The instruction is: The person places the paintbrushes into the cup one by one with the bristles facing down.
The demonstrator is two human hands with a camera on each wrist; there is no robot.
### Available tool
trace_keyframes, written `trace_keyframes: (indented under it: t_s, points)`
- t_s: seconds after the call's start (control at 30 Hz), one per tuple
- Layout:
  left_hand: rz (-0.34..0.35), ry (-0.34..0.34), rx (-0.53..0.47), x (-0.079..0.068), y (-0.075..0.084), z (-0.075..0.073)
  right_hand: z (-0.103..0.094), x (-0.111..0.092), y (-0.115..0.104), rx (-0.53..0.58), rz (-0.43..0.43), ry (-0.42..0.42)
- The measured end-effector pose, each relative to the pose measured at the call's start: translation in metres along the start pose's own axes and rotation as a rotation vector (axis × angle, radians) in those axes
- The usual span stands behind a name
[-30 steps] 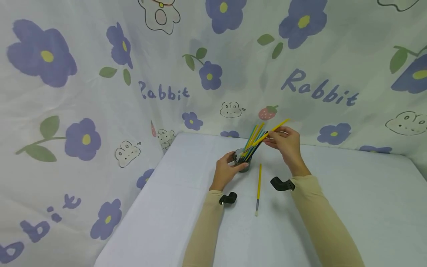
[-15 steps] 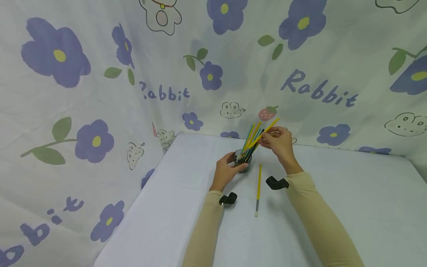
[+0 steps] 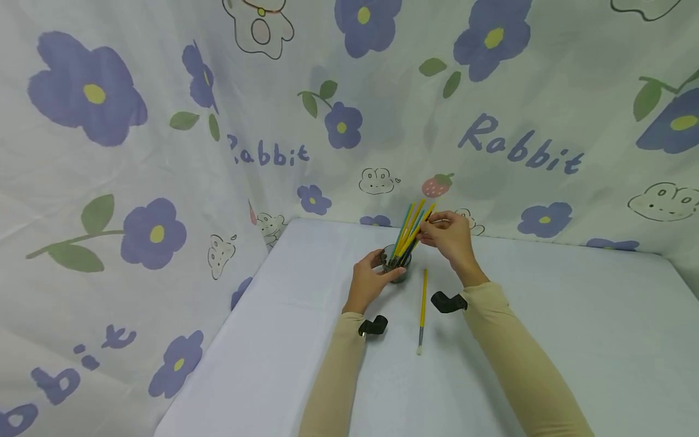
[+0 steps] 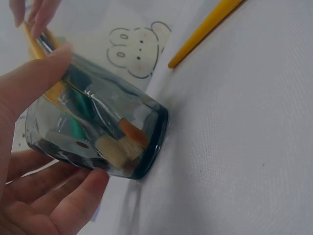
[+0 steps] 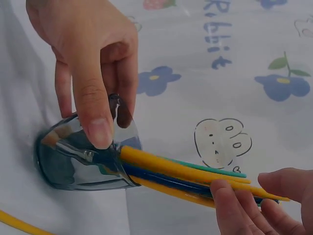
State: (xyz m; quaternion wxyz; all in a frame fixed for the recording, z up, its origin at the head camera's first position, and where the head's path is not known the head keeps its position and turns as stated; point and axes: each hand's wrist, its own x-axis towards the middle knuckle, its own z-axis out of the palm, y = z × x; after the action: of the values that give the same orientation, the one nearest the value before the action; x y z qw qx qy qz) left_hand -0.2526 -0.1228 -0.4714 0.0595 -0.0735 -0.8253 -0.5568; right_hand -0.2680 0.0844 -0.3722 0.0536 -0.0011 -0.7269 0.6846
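Note:
My left hand (image 3: 366,284) grips a tinted clear glass (image 4: 155,115), thumb on one side and fingers on the other. Several paintbrushes with yellow, teal and dark blue handles lean in the glass, bristles down. Through the glass wall, the bristles (image 4: 111,151) show close to the base. Above the rim, my right hand (image 3: 449,238) pinches the upper end of a yellow-handled paintbrush (image 5: 186,169), its fingertips right beside the other handles. Another yellow paintbrush (image 3: 423,300) lies on the table between the forearms, bristles toward me.
The white-covered table (image 3: 546,328) extends on both sides of the arms. Behind it and to the left hangs a white curtain (image 3: 415,115) printed with purple flowers and rabbits. A black wrist camera (image 3: 449,301) sits on the right sleeve, another (image 3: 374,325) on the left.
My right hand has moved left and slightly down, bringing the yellow paintbrush deeper into the glass and more upright among the others. The left hand keeps its hold on the glass.

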Motion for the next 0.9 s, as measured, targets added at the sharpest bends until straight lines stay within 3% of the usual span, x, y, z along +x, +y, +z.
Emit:
trace_keyframes:
  t_s: [0.57, 0.9]
  points:
    - [-0.017, 0.001, 0.034, 0.000, -0.001, 0.001, -0.025, -0.014, 0.002, -0.022, 0.004, 0.065]
    - [-0.003, -0.010, 0.023, 0.001, -0.002, 0.000, -0.045, -0.025, 0.025, -0.178, 0.108, 0.076]
